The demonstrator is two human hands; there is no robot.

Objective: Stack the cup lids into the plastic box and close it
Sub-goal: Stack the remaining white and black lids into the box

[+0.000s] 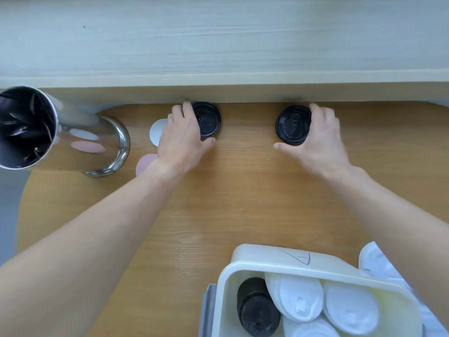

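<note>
A: Which step is in hand?

B: Two black lids are being collected at the far edge of the surface [243,190]. The left hand [181,139] is laid over the left lid [209,119], fingers and thumb around its rim. The right lid [292,125] is grasped by the right hand [320,144] in the same way.

A: And the box?

B: The box [243,271] is seen near the body, open, with white lids [301,300] and a black stack [257,305] already inside.

A: What is called for next?

B: Probably both lids must be lifted, brought back and nested on the black stack. The box is not yet closed.
</note>
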